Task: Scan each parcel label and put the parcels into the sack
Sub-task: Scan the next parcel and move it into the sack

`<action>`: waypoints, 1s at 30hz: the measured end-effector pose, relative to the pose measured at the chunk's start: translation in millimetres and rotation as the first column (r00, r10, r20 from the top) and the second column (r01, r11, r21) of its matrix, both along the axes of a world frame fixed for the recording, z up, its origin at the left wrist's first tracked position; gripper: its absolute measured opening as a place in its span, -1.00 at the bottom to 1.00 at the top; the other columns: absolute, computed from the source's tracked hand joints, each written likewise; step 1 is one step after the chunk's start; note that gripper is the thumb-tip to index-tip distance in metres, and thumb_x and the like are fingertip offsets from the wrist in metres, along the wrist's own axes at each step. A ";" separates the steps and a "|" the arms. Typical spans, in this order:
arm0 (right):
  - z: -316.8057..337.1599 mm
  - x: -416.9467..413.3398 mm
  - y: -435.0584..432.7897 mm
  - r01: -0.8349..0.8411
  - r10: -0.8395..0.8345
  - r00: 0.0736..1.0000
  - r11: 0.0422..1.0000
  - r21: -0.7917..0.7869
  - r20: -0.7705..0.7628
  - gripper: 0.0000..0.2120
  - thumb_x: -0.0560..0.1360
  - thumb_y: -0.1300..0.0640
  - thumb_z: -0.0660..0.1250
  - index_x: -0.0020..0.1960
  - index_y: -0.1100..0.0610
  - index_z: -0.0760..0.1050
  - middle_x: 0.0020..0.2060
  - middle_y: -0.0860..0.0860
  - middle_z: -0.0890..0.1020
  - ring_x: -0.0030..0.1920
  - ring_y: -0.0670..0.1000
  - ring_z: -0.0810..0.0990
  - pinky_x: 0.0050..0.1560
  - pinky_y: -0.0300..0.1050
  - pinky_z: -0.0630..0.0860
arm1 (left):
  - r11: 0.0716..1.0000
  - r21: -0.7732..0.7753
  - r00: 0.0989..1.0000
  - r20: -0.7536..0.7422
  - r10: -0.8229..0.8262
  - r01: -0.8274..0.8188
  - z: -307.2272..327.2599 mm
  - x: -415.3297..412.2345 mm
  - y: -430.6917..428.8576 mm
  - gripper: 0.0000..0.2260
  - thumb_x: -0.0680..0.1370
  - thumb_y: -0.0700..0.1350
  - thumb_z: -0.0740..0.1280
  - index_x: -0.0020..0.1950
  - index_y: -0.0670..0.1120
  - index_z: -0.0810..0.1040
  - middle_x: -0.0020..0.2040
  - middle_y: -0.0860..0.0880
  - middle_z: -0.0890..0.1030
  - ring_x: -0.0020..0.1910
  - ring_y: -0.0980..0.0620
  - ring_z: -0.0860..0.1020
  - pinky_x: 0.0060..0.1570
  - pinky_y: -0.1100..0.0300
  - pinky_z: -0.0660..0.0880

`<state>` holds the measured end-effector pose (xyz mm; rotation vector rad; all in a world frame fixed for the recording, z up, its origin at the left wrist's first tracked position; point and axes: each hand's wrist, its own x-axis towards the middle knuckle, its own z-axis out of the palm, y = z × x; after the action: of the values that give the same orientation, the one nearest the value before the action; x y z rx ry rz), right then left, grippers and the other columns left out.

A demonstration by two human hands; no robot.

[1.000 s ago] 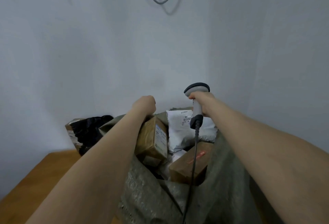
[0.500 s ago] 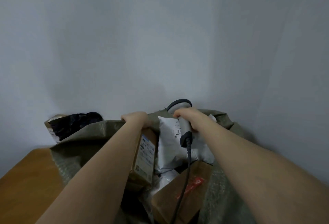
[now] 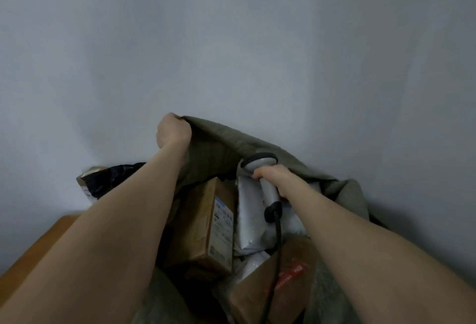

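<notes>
The left hand (image 3: 173, 130) gripped the rim of the sack (image 3: 219, 143) in a fist, up in the middle of the frame. Lower right, the right hand (image 3: 279, 179) held the scanner (image 3: 269, 193) by its handle. The parcels (image 3: 247, 295) sat inside the sack under both hands — a brown box (image 3: 203, 225) standing tall, a white bag (image 3: 248, 220) beside it, nearer the right hand. A black bag (image 3: 110, 179) lay outside at the left.

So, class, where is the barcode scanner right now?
Head view, right of centre: the barcode scanner is gripped by the right hand, just over the white mailer inside the sack.
</notes>
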<state>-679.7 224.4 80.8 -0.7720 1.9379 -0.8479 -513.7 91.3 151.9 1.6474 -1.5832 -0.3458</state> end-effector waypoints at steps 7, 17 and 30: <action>32.3 10.0 14.2 0.118 -0.119 0.993 0.986 -0.119 -0.003 -0.34 0.50 0.02 0.40 0.47 0.29 0.24 0.29 0.25 0.48 0.23 0.25 0.52 0.26 0.12 0.50 | 0.952 0.194 0.966 0.053 -0.253 0.239 -2.6 32.0 8.6 -0.61 0.53 -0.24 0.28 0.37 -0.13 0.44 0.31 -0.22 0.47 0.20 -0.21 0.50 0.21 0.02 0.48; 59.8 7.0 91.7 0.337 -0.384 0.858 0.922 -0.190 -0.341 -0.48 0.40 -0.11 0.36 0.27 0.14 0.48 0.17 0.10 0.57 0.22 0.15 0.52 0.26 0.00 0.45 | 0.904 0.382 0.773 0.509 -0.379 0.193 -16.0 74.8 66.1 -0.46 0.44 0.02 0.42 0.33 -0.14 0.35 0.22 -0.19 0.46 0.20 -0.22 0.45 0.20 -0.11 0.45; 5.9 -40.2 107.4 0.422 -0.404 0.904 0.897 -0.134 0.139 -0.53 0.32 0.14 0.47 0.15 0.31 0.47 0.13 0.18 0.59 0.13 0.20 0.59 0.23 0.15 0.52 | 0.876 0.482 0.950 0.282 -0.132 -0.021 -46.1 128.9 72.2 -0.59 0.59 -0.03 0.22 0.39 -0.21 0.40 0.29 -0.22 0.47 0.25 -0.23 0.46 0.21 -0.04 0.43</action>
<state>-719.9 331.8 86.7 -0.3924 1.9837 -1.2903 -384.8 163.5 105.8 2.1183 -1.8873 -0.5725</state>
